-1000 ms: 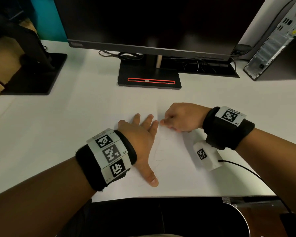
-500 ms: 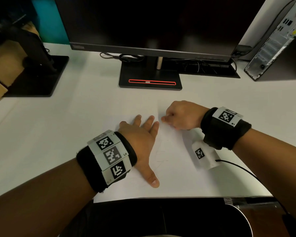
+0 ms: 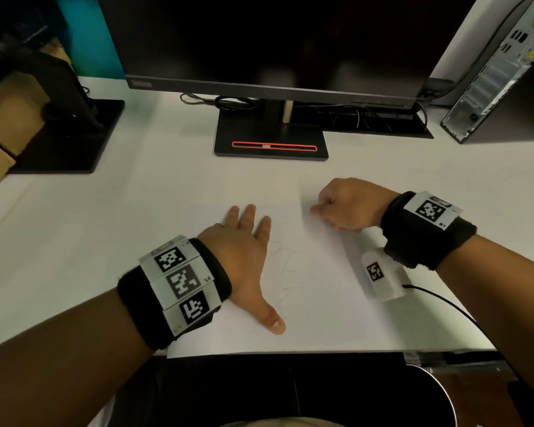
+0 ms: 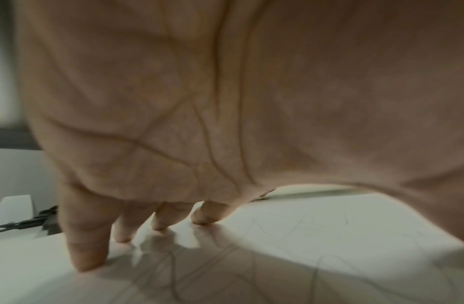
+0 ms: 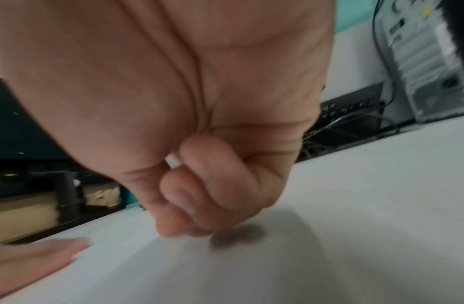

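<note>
The left hand [image 3: 244,251] lies spread on a sheet of paper [image 3: 321,318], fingers straight and thumb stretched out toward the near edge. From the wrist you can see its fingertips [image 4: 85,261] pressing down while the palm arches a little above the sheet.

The right hand [image 3: 349,204] is curled into a loose fist just beside the left fingertips, at the far part of the sheet. It pinches a white stub [image 5: 173,161] between thumb and fingers. Only one end shows, poking up out of the fist toward the wrist, and what it is I can't tell.

The sheet lies flat on the white desk [image 3: 105,226], its near edge running along the desk's front edge. Its far right side fades into the desk, so its long way is unclear. Faint pencil lines [image 3: 287,266] wander between the hands, nothing readable.

Both wristbands [image 3: 179,278] carry black-and-white square codes. The badge on the monitor [image 3: 275,41] is too blurred to read.
</note>
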Demonstrator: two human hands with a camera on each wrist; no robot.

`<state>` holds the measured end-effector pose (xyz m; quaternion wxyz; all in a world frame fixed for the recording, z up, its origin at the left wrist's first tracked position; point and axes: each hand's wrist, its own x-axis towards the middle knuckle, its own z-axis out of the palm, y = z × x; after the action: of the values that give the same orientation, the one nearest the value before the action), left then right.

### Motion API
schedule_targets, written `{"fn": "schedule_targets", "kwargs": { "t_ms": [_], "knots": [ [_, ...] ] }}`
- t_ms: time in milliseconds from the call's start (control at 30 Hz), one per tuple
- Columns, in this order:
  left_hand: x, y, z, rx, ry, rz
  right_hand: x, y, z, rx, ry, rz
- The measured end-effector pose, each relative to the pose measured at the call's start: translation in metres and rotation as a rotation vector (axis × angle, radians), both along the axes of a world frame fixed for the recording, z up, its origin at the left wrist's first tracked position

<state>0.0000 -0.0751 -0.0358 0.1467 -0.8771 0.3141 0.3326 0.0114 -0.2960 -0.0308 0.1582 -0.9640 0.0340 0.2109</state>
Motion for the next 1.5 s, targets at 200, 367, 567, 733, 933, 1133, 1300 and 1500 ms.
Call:
{"fn": "schedule_targets", "kwargs": {
  "t_ms": [200,367,567,733,933,1133,1300,1500],
  "knots": [
    [0.009,-0.003,0.008,0.068,0.022,-0.020,-0.056,0.012,-0.002,1.004,0.168,-0.422],
    [0.010,-0.008,0.008,0.103,-0.027,-0.051,-0.108,0.044,-0.015,1.345,0.527,-0.440],
    [0.008,-0.009,0.010,0.111,-0.019,-0.041,-0.084,0.014,-0.031,1.598,0.323,-0.736],
    [0.010,-0.009,0.008,0.105,-0.006,-0.046,-0.065,-0.025,-0.019,1.727,-0.288,-0.994],
    [0.010,-0.009,0.004,0.048,-0.004,-0.076,-0.095,0.035,-0.025,1.522,0.410,-0.580],
    [0.010,-0.006,0.005,0.035,0.002,-0.074,-0.034,-0.019,-0.036,1.720,0.055,-0.980],
    [0.009,-0.007,0.007,0.038,0.005,-0.072,-0.037,-0.037,-0.022,1.770,-0.263,-1.074],
    [0.009,-0.006,0.004,0.051,0.003,-0.082,-0.067,0.024,-0.028,1.461,0.390,-0.609]
  ]
}}
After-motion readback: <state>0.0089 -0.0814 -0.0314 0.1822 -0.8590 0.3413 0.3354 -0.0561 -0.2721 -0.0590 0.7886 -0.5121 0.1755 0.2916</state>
